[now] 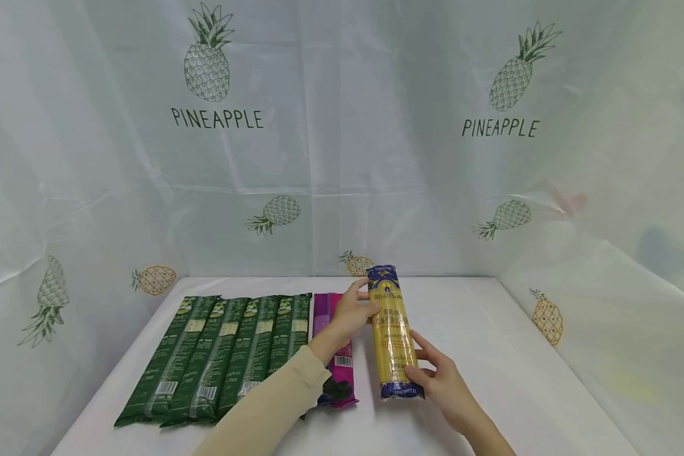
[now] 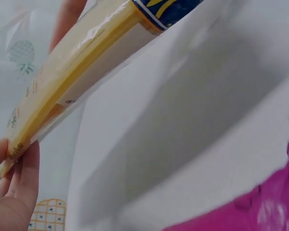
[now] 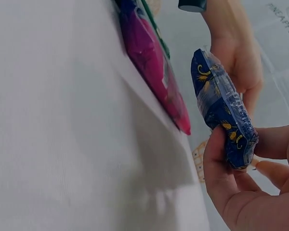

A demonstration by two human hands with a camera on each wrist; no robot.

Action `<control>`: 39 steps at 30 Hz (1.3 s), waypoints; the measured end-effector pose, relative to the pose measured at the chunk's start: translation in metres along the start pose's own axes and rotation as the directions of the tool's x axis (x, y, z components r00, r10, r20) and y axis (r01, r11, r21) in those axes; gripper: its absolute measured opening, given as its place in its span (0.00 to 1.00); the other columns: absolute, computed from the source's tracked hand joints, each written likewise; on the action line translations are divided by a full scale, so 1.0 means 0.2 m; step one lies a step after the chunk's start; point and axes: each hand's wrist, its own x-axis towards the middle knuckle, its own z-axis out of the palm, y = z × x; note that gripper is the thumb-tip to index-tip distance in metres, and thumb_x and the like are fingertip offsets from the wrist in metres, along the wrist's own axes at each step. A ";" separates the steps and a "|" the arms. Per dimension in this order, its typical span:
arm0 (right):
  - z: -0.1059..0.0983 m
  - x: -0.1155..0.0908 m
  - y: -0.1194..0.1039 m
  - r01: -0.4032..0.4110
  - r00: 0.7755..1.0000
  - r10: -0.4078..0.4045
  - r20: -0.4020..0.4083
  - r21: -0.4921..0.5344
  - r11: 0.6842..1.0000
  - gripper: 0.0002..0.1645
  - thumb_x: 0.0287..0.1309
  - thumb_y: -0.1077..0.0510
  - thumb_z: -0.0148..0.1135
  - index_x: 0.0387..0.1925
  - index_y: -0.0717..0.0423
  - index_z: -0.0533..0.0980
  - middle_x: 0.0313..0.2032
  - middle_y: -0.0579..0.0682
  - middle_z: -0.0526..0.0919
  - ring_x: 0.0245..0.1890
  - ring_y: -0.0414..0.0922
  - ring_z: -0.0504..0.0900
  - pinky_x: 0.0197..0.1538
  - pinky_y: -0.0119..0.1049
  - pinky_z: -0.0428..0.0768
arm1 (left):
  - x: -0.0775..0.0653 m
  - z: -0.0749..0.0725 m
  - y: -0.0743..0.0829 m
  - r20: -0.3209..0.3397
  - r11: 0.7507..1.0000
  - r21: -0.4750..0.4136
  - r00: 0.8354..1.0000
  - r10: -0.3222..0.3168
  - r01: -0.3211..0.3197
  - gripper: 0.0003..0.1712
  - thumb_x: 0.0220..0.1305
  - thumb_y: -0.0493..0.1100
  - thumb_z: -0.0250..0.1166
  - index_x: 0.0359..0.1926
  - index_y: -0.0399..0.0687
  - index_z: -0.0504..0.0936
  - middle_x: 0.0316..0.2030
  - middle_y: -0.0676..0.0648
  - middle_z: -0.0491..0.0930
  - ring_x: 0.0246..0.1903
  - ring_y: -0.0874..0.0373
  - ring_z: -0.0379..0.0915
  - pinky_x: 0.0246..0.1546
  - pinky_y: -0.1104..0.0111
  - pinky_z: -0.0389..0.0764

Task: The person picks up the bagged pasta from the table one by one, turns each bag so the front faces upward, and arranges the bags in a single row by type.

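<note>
A yellow and blue packet of spaghetti (image 1: 392, 329) is held up off the white table, its printed front toward the head camera. Near its top left edge my left hand (image 1: 350, 311) grips it between thumb and fingers. Lower down on the right edge, my right hand (image 1: 440, 380) pinches it by the blue end. The left wrist view shows the packet (image 2: 86, 53) from the side, with the left hand (image 2: 14, 197) at its far end. In the right wrist view, the right hand (image 3: 250, 192) grips the blue end (image 3: 224, 110).
Several green packets (image 1: 245, 358) lie side by side on the left of the white table (image 1: 479, 329). Next to them lies a magenta packet (image 1: 342, 373), partly behind the left forearm. A pineapple-printed curtain (image 1: 342, 139) hangs behind and at both sides.
</note>
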 end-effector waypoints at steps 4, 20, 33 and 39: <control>-0.08 0.00 0.01 -0.012 1.000 0.012 -0.026 -0.030 0.999 0.46 0.71 0.67 0.66 0.84 0.49 0.59 0.64 0.66 0.75 0.49 0.52 0.86 0.45 0.41 0.87 | 0.04 0.09 -0.03 0.001 1.000 -0.027 1.000 -0.002 0.002 0.42 0.70 0.29 0.68 0.81 0.49 0.65 0.61 0.37 0.79 0.40 0.52 0.87 0.40 0.62 0.89; -0.39 0.05 0.09 -0.098 0.994 0.095 -0.053 -0.075 0.992 0.44 0.75 0.65 0.61 0.85 0.53 0.55 0.69 0.68 0.68 0.50 0.49 0.82 0.46 0.39 0.86 | 0.14 0.39 -0.16 0.110 1.000 0.001 0.994 0.002 -0.002 0.43 0.68 0.28 0.68 0.80 0.40 0.62 0.68 0.36 0.75 0.53 0.49 0.83 0.51 0.59 0.86; -0.53 0.09 0.12 -0.131 0.989 0.116 -0.097 -0.170 0.977 0.43 0.75 0.67 0.58 0.84 0.59 0.54 0.69 0.72 0.64 0.49 0.47 0.82 0.45 0.36 0.85 | 0.25 0.60 -0.26 0.144 0.984 0.172 0.987 -0.077 0.052 0.49 0.68 0.31 0.68 0.84 0.49 0.57 0.72 0.44 0.72 0.74 0.45 0.64 0.77 0.50 0.62; -0.56 0.12 0.14 -0.143 0.985 0.111 -0.130 -0.270 0.952 0.41 0.75 0.65 0.58 0.83 0.61 0.55 0.68 0.74 0.66 0.50 0.47 0.80 0.45 0.34 0.83 | 0.25 0.67 -0.28 0.135 0.965 0.252 0.984 -0.115 0.078 0.47 0.71 0.33 0.66 0.85 0.51 0.56 0.72 0.45 0.73 0.70 0.52 0.69 0.76 0.55 0.64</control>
